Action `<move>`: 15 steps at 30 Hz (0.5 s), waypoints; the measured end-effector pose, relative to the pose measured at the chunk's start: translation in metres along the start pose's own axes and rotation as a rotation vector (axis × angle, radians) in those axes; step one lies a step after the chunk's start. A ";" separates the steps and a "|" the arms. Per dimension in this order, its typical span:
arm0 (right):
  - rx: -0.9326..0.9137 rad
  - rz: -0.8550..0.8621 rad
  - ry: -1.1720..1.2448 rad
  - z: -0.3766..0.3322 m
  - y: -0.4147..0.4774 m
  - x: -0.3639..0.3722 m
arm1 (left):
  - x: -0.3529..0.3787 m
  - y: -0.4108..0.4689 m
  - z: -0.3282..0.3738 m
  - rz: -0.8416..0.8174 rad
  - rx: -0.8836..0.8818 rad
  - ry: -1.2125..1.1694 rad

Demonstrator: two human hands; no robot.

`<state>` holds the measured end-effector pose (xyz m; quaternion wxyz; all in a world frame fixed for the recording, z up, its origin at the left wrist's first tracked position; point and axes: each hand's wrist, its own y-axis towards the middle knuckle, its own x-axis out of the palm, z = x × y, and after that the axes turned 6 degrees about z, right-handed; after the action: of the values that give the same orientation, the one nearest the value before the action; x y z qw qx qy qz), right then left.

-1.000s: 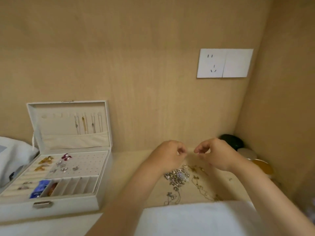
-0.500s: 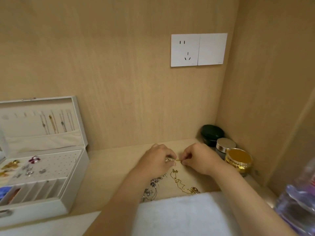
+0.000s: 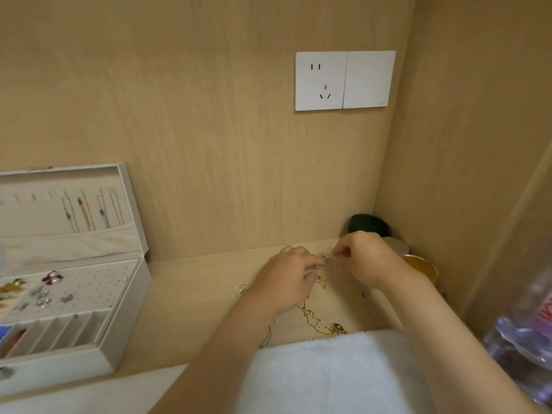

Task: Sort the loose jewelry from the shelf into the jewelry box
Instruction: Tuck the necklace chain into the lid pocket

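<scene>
Left hand (image 3: pixel 285 283) and right hand (image 3: pixel 369 259) pinch one thin chain (image 3: pixel 329 257). At four o'clock, the bottle (image 3: pixel 528 333) label is blurred.

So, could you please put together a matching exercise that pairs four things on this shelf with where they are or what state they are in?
Things:
1. jewelry box
2. gold chain
3. black jar
4. small metal piece

Places or states:
A. in the back right corner of the shelf
B. pinched between the left hand and the right hand
C. lid open, at the left of the shelf
D. lying loose just beyond the white towel

Pairs: 1-C, 2-D, 3-A, 4-B.
</scene>
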<state>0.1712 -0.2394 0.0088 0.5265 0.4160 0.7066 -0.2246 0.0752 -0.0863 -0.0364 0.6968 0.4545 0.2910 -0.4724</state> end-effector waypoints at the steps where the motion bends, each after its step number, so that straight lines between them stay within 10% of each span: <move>1: 0.027 -0.046 -0.040 -0.002 0.000 0.001 | 0.003 0.003 0.003 -0.017 -0.003 -0.004; 15: 0.005 -0.150 0.020 0.006 0.001 0.021 | 0.006 0.013 -0.002 0.027 0.001 0.007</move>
<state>0.1727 -0.2360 -0.0127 0.5000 0.3653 0.7404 -0.2614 0.0893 -0.0855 -0.0376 0.7018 0.4602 0.2871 -0.4617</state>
